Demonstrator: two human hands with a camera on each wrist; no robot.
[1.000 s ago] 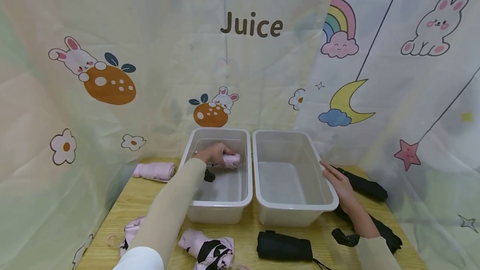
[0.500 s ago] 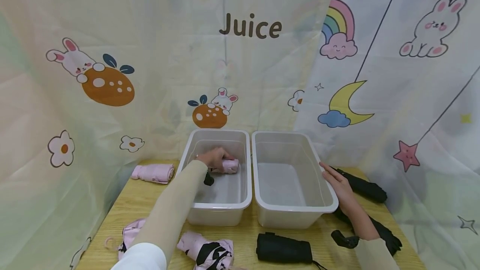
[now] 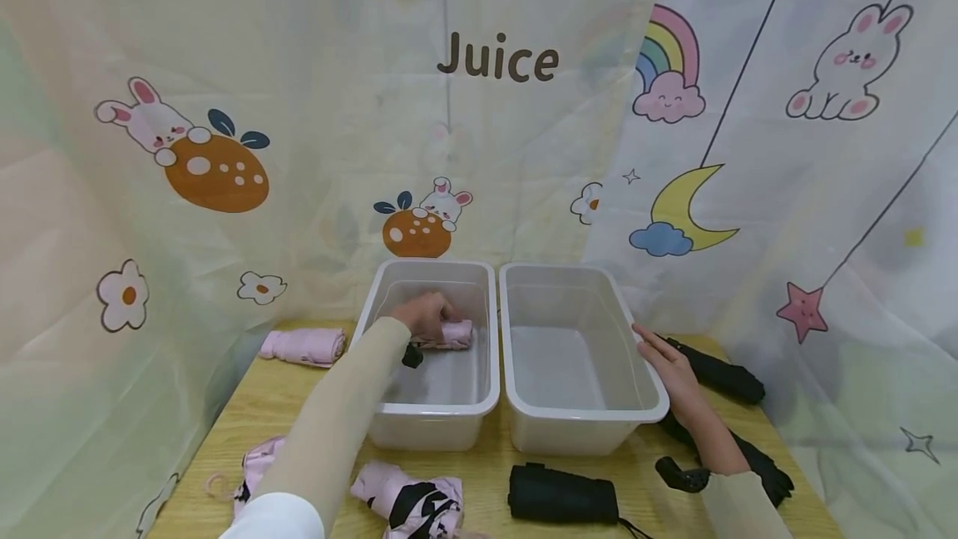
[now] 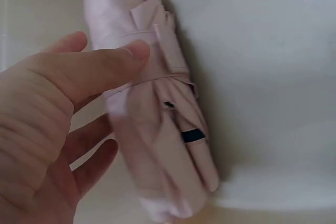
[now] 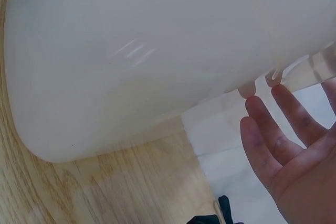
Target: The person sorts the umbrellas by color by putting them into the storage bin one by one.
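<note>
- Umbrella, pink and folded, held by left hand inside left bin; thumb laid across the top, fingers at the side and partly behind; firmness impossible to tell.
- Right hand at outer rim of right bin, fingers nearly straight; nothing visible in its grasp.
- Possible trouble: a roll sideways after an uneven release, because of the rounded shape; loose folds coming undone if dragged against the bin wall.
- Further risk: left sleeve catching the left bin's rim and shifting it; right bin pushed askew by too much pressure from the right hand.
- Hidden: umbrella's underside and some fingers; contact with the bin floor unclear.
- Cut off: printed pink umbrella, at the bottom edge; pink bundle, partly behind the sleeve.
- Hard to make out: dark piece beside the left wrist; perhaps camera gear.
</note>
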